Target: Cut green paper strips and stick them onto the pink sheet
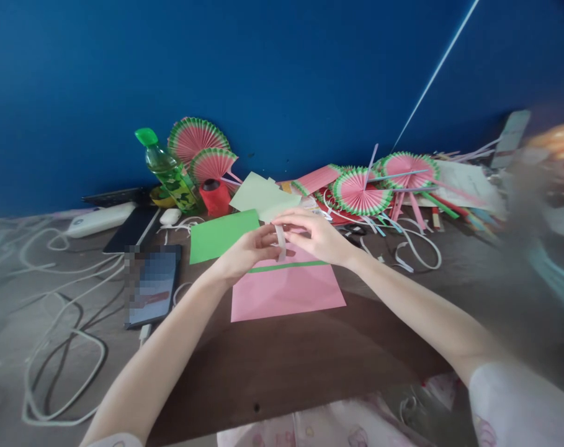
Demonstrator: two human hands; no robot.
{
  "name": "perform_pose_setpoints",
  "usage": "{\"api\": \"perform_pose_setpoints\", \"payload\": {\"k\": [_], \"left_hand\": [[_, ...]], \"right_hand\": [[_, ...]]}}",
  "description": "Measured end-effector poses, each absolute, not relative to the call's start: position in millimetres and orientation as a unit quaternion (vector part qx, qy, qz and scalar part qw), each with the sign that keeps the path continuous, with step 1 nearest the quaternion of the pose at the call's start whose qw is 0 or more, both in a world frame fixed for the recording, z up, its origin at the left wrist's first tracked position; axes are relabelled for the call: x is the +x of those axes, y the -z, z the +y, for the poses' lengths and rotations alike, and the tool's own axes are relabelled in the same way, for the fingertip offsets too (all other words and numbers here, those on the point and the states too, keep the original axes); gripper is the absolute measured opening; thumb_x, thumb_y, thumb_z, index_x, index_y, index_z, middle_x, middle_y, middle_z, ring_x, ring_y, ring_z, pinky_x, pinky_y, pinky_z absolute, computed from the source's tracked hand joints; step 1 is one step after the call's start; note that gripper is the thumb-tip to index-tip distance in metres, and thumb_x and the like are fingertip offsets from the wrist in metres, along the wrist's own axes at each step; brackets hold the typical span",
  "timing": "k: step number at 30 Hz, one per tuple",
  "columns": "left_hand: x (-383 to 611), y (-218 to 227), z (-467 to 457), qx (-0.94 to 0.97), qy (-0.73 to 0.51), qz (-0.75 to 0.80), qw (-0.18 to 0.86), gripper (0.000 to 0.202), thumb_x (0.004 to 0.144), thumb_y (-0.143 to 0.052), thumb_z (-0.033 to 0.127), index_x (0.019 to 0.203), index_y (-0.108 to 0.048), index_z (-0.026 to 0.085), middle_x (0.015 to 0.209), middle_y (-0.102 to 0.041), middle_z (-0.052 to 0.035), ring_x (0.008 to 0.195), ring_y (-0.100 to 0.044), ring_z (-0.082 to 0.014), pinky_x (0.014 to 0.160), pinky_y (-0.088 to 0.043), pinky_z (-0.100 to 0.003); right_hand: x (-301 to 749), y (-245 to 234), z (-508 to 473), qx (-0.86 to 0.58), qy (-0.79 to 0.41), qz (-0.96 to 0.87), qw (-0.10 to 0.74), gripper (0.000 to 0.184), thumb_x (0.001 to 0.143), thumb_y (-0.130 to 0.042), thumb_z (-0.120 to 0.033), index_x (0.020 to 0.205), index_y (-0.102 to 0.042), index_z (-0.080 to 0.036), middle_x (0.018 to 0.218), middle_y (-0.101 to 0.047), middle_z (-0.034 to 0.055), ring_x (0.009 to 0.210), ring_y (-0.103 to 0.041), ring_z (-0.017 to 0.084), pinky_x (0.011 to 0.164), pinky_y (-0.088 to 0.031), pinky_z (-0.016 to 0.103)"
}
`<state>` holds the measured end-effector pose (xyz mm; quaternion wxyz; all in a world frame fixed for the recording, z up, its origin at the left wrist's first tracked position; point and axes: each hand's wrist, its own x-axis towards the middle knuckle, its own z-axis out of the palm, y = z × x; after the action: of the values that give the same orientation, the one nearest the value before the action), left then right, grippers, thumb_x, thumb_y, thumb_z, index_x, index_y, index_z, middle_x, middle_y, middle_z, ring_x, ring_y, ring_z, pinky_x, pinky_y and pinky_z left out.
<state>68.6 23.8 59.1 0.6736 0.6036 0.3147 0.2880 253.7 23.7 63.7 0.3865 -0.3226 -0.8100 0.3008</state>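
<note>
Above the pink paper (288, 293), both of my hands come close together around a short, curved white strip (280, 243); whether it is tape or paper I cannot tell. My left hand (248, 251) pinches the strip from the left. From the right, my right hand (319, 236) has its fingers closed at the upper part of the same strip. A thin green strip (293, 267) lies across the pink paper, just below my hands. Partly behind my left hand is a green sheet (223, 236), with pale green sheets (263, 197) farther back.
On the left lie a phone (154, 285), a dark tablet-like slab (131, 230), a white power bank (101, 220) and tangled white cables (72, 329). A green bottle (170, 171) and a red roll (214, 197) stand behind. Pleated pink-and-green paper fans (362, 191) crowd the back right.
</note>
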Motion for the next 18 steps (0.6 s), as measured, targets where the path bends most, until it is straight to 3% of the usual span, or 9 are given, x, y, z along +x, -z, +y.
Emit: {"api": "perform_pose_setpoints", "payload": {"k": [11, 18], "left_hand": [[74.0, -60.0, 16.3, 0.585, -0.333, 0.324, 0.665, 0.046, 0.078, -0.057, 0.026, 0.122, -0.046, 0.017, 0.103, -0.064, -0.0113, 0.093, -0.062, -0.0229, 0.083, -0.044, -0.036], [78.3, -60.9, 13.3, 0.607, -0.334, 0.379, 0.614, 0.038, 0.079, -0.054, 0.023, 0.116, -0.05, 0.015, 0.097, -0.066, -0.0092, 0.089, -0.063, -0.0207, 0.081, -0.045, -0.034]], "right_hand": [[252.1, -61.3, 20.9, -0.32, -0.191, -0.839, 0.396, 0.035, 0.084, -0.042, -0.011, 0.111, -0.06, -0.024, 0.11, -0.058, 0.0051, 0.1, -0.055, 0.018, 0.088, -0.048, 0.038], [250.5, -61.2, 20.0, -0.338, -0.224, -0.822, 0.399, 0.026, 0.082, -0.046, -0.013, 0.101, -0.065, -0.019, 0.111, -0.059, 0.0065, 0.096, -0.058, 0.017, 0.082, -0.051, 0.035]]}}
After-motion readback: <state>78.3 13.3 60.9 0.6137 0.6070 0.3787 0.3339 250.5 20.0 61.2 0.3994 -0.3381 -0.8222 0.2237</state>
